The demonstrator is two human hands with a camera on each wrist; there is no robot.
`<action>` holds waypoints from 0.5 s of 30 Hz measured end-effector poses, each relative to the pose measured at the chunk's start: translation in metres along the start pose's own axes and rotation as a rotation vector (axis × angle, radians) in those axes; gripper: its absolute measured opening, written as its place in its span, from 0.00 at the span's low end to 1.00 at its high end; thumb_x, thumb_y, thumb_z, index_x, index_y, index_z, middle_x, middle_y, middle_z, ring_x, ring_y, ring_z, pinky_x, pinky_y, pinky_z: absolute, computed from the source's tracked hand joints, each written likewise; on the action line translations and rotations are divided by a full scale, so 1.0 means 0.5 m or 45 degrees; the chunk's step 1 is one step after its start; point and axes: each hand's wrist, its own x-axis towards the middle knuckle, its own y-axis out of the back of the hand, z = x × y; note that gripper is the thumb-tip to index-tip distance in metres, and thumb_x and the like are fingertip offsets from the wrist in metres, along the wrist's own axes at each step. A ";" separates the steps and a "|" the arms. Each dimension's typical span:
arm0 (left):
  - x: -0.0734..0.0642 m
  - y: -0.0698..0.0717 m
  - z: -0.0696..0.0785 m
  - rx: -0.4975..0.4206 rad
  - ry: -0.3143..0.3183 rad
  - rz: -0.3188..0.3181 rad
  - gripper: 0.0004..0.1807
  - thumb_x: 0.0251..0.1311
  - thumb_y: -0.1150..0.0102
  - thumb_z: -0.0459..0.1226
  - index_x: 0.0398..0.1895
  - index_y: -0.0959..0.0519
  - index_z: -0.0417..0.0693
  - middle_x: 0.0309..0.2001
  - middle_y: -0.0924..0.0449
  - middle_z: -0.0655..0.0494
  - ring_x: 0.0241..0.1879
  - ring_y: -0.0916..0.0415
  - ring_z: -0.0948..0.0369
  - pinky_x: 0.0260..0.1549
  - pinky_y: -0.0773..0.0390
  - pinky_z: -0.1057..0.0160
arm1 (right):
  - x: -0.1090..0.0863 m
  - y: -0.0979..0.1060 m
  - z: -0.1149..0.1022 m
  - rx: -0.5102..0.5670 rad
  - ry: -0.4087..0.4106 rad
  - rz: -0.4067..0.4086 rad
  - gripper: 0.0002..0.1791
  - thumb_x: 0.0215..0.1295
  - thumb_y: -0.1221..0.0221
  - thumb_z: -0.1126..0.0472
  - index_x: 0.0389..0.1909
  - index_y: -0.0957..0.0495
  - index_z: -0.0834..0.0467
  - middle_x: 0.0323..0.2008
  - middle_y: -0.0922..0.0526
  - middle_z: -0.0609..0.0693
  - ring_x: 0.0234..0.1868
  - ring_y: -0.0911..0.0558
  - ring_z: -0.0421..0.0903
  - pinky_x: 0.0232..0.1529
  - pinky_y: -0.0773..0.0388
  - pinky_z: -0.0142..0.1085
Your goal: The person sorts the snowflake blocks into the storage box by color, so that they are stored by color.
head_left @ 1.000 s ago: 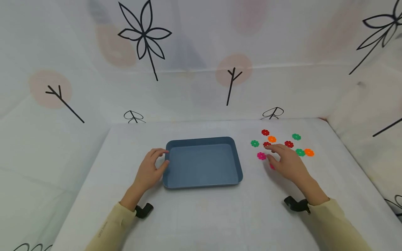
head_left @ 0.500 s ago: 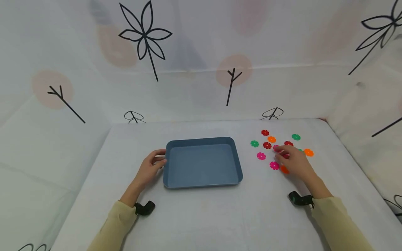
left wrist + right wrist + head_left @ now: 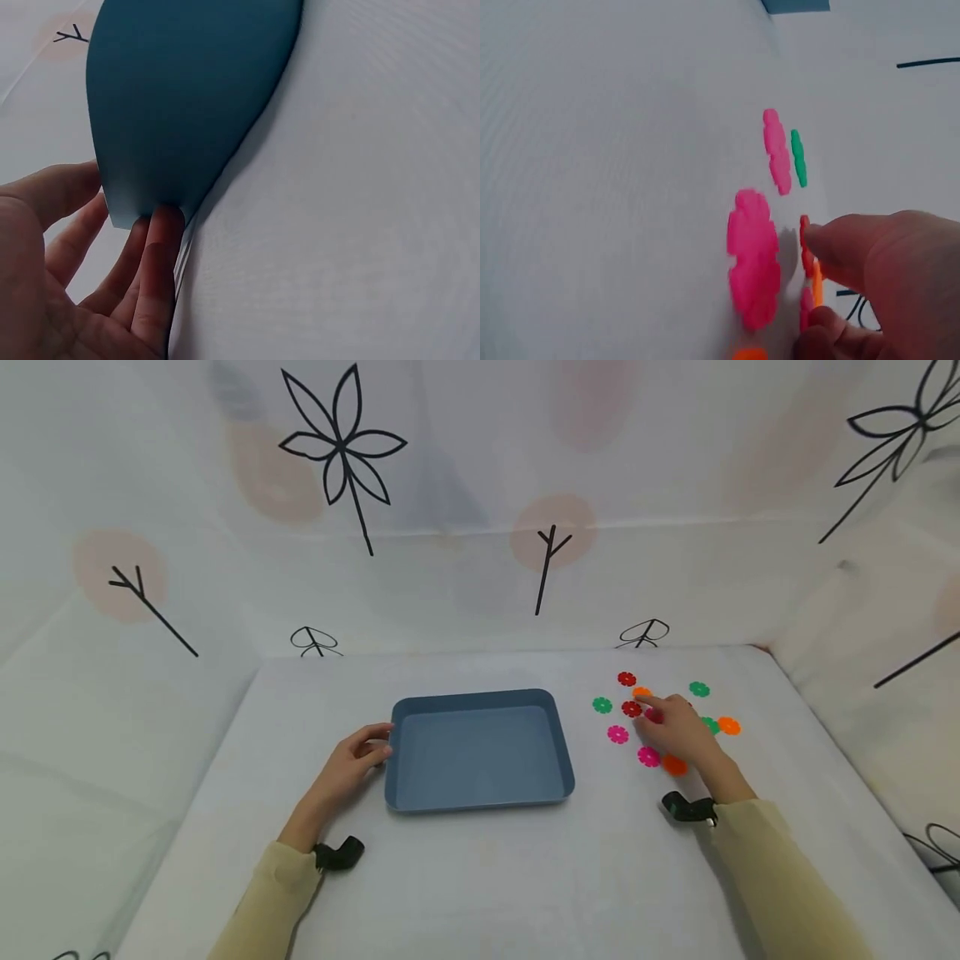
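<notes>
A blue-grey rectangular tray [image 3: 480, 752] lies mid-table in the head view. My left hand [image 3: 351, 767] touches its left end; the fingertips rest against the tray's outer wall [image 3: 180, 112] in the left wrist view. To the right of the tray my right hand [image 3: 678, 727] hovers over flower-shaped discs, index finger stretched out and thumb apart from it. Nearest to these fingers are a red disc [image 3: 632, 709], an orange disc [image 3: 642, 692] and a partly covered dark pink disc [image 3: 654, 716]. A large pink disc [image 3: 754, 259] lies beside the hand in the right wrist view.
More discs lie around the right hand: a green disc [image 3: 602, 705], a pink disc [image 3: 618, 734], an orange disc [image 3: 674, 766] and another green disc [image 3: 699, 689]. The white tabletop [image 3: 480, 877] ends at a patterned cloth wall [image 3: 450, 585].
The right hand pulled back toward the right, its fingers closer together, then reached forward-left again with the index finger extended. The left hand's fingers drew from over the tray's rim to its outer side.
</notes>
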 end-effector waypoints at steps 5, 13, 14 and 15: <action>-0.008 0.002 0.016 0.013 -0.026 -0.017 0.26 0.70 0.44 0.31 0.69 0.33 0.34 0.61 0.30 0.33 0.46 0.23 0.67 0.43 0.24 0.67 | 0.010 -0.009 -0.023 -0.082 -0.075 -0.021 0.34 0.70 0.43 0.52 0.72 0.37 0.62 0.50 0.34 0.71 0.42 0.26 0.59 0.28 0.21 0.39; -0.023 -0.004 0.055 0.005 -0.079 -0.025 0.25 0.70 0.43 0.30 0.68 0.33 0.31 0.59 0.30 0.31 0.47 0.22 0.63 0.44 0.23 0.67 | 0.002 -0.021 -0.033 -0.074 -0.127 0.092 0.31 0.70 0.41 0.54 0.70 0.33 0.63 0.46 0.33 0.70 0.29 0.26 0.52 0.22 0.27 0.36; -0.023 -0.005 0.055 0.006 -0.073 -0.022 0.25 0.69 0.43 0.31 0.68 0.33 0.31 0.59 0.29 0.31 0.47 0.22 0.63 0.44 0.23 0.67 | 0.002 -0.023 -0.032 -0.068 -0.132 0.099 0.31 0.70 0.41 0.54 0.70 0.33 0.63 0.45 0.33 0.69 0.28 0.26 0.51 0.22 0.27 0.36; -0.024 -0.005 0.055 0.004 -0.071 -0.021 0.25 0.69 0.43 0.31 0.68 0.33 0.31 0.59 0.30 0.31 0.47 0.23 0.64 0.44 0.23 0.67 | 0.002 -0.024 -0.031 -0.065 -0.132 0.102 0.31 0.70 0.41 0.54 0.69 0.33 0.63 0.45 0.33 0.68 0.27 0.26 0.50 0.22 0.28 0.36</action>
